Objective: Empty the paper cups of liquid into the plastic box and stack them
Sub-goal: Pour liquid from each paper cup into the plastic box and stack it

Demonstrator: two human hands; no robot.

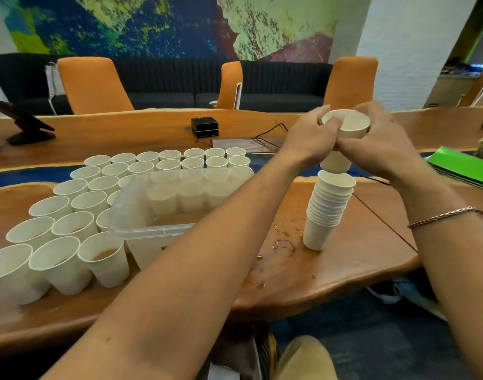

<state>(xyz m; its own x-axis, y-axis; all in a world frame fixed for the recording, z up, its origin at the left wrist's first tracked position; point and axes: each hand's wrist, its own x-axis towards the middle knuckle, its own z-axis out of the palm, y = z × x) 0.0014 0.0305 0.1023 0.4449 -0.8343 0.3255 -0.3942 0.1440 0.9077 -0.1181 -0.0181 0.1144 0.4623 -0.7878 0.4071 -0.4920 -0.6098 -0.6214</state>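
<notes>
Both hands hold white paper cups point(347, 124) in the air just above a tall stack of nested cups point(326, 207) that stands on the wooden table. My left hand point(306, 138) grips the rim side, my right hand point(377, 141) wraps the other side. The bottom of the held cups hangs a little above the stack's top cup. A clear plastic box point(141, 215) with brown liquid in it sits left of the stack. Many more cups point(105, 256) stand in rows left of and behind the box, some with brown liquid.
Spilled drops point(282, 244) wet the table between box and stack. A thin black cable point(380, 218) runs across the table on the right. Green folders point(465, 165) lie far right, a black box point(204, 127) and a tablet stand point(23, 124) sit farther back. Orange chairs point(93, 85) stand behind.
</notes>
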